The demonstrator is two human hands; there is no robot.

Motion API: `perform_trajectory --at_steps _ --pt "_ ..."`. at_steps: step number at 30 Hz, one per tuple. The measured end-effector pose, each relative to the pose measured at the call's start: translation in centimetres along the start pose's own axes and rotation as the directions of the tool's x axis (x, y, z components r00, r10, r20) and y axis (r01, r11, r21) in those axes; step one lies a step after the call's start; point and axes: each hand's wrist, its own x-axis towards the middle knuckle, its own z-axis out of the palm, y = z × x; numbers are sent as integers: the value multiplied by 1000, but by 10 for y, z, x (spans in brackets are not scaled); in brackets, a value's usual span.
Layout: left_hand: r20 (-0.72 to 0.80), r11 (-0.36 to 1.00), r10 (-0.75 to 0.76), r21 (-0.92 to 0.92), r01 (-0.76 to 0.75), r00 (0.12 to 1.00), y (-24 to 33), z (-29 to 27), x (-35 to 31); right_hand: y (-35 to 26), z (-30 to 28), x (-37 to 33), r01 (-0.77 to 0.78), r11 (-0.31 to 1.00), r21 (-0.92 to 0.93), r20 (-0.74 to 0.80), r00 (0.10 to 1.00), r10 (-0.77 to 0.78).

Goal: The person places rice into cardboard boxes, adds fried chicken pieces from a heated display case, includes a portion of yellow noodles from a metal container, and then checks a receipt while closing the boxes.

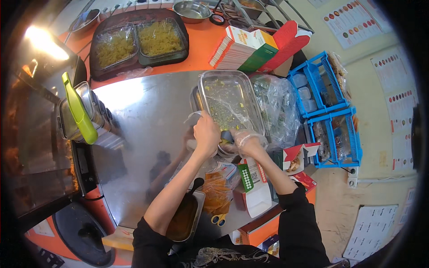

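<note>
My left hand [207,134] is closed at the near edge of a clear tray [225,76] smeared with yellow-green crumbs. Translucent plastic shows beside its fingers; what they grip is hidden. My right hand [246,140], in a clear plastic glove, is closed on a dark grey utensil [226,136], whose kind I cannot make out. Both hands are over a small container with yellowish food, mostly hidden under them. Nearer me lie a plastic bag of orange-brown food [216,190], an open paper box [257,196], scissors [218,219] and a metal pan of brown sauce [184,216].
Two trays of yellow-green food [160,38] and stacked folded boxes [237,49] stand at the back. Right of the tray are a plastic bag of greens [277,107] and blue baskets [319,85]. Lidded containers with green tongs [80,109] stand left.
</note>
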Motion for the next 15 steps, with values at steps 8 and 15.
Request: perform_trajectory --at_steps 8,15 --pt "9 998 -12 66 12 1000 -1 4 6 37 13 7 253 910 328 -209 959 -191" --pt "29 995 1 96 -4 1000 -1 8 7 22 34 20 -169 977 132 -158 969 189"
